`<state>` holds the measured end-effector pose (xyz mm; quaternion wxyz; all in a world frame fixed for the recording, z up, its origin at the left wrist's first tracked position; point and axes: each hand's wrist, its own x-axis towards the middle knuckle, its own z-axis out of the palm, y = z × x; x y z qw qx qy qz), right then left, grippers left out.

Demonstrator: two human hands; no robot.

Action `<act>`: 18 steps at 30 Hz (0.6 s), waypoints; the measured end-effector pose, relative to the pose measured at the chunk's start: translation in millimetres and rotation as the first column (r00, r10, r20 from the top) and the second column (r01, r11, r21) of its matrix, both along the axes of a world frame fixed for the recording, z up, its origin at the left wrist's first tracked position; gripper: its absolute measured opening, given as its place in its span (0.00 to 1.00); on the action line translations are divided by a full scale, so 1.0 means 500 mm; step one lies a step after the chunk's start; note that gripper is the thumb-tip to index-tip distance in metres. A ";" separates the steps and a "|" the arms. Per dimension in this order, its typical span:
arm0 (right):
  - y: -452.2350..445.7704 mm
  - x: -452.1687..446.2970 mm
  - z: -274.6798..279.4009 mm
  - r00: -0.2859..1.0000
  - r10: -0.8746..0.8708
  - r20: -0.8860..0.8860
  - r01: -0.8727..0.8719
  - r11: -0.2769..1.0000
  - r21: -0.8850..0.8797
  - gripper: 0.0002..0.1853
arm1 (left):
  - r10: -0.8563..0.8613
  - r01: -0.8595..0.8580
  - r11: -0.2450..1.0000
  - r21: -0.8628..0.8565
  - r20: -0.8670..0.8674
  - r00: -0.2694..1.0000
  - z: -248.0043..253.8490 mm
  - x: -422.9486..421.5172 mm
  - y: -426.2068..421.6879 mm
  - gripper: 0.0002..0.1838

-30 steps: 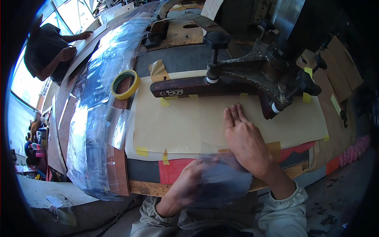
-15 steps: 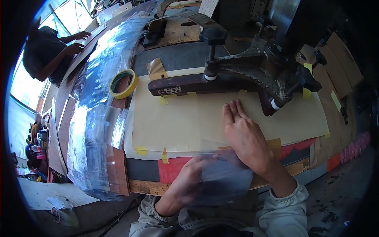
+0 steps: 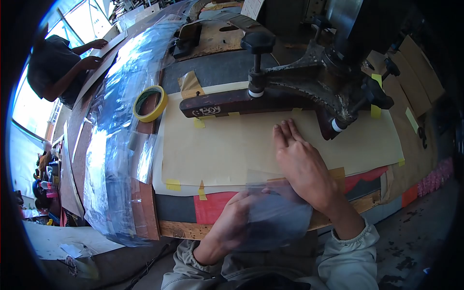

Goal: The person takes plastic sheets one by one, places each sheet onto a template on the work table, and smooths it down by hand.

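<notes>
My right hand (image 3: 305,169) lies palm down on a tan paper sheet (image 3: 217,150), its fingers stretched toward the dark metal bar (image 3: 237,104) of a press-like machine. At the near edge of the table, my left hand (image 3: 232,217) is closed on a clear plastic sheet (image 3: 280,220). The plastic hangs over the edge, and its upper part overlaps the paper. My left fingertips show only blurred through it. Small yellow tape pieces (image 3: 173,184) stick to the paper's edges.
A roll of yellow tape (image 3: 162,110) rests on the left beside crinkled clear plastic film (image 3: 113,140). The machine's arm (image 3: 299,77) with black knobs stands over the paper's far side. Cardboard (image 3: 415,72) leans at the right. Another person (image 3: 60,67) works at the far left.
</notes>
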<state>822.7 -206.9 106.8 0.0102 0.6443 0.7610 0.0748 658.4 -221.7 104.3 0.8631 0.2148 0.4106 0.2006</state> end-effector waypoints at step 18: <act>0.000 -0.002 -0.003 0.999 0.003 0.049 -0.002 1.000 -0.022 0.23 | -0.003 0.004 0.993 0.116 -0.001 1.000 -0.003 -0.004 -0.007 0.16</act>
